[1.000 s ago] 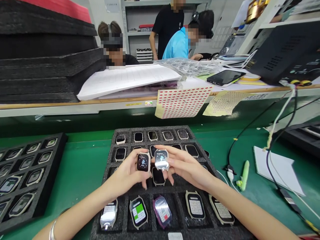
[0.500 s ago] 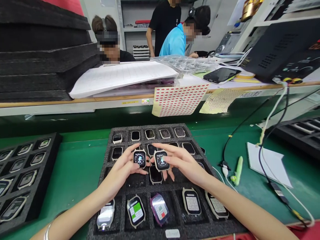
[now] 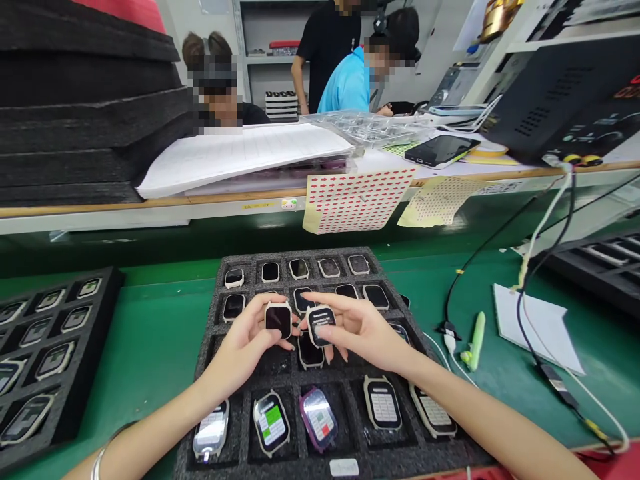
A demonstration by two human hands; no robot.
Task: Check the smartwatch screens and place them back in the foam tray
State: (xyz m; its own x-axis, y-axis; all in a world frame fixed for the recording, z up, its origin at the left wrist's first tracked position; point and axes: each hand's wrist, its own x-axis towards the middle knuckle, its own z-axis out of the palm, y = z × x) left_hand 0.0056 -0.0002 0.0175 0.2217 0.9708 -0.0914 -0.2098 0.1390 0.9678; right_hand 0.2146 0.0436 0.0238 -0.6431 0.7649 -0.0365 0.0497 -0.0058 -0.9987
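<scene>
My left hand point(image 3: 249, 335) is closed on a light-framed smartwatch point(image 3: 278, 319) whose screen is dark, with the thumb on its lower edge. Close beside it, my right hand point(image 3: 357, 330) grips a second smartwatch point(image 3: 321, 323) with white text lit on its black screen; the thumb lies over the lower part of that screen. Both are raised above a black foam tray point(image 3: 345, 383) with watches in its pockets. In the near row, a purple-framed watch point(image 3: 319, 418) and a watch with a green patch on its screen point(image 3: 271, 422) are lit.
Another foam tray of watches point(image 3: 75, 353) lies at the left. Black foam trays point(image 3: 90, 113) are stacked on the shelf above, beside papers point(image 3: 240, 157) and a phone point(image 3: 440, 151). Cables point(image 3: 550, 373) and a green pen-like tool point(image 3: 477, 340) lie right. Several people are behind.
The left watch's screen has gone from a lit watch face to dark. The right watch's screen has switched from a watch face to text, and my right thumb now lies on it.
</scene>
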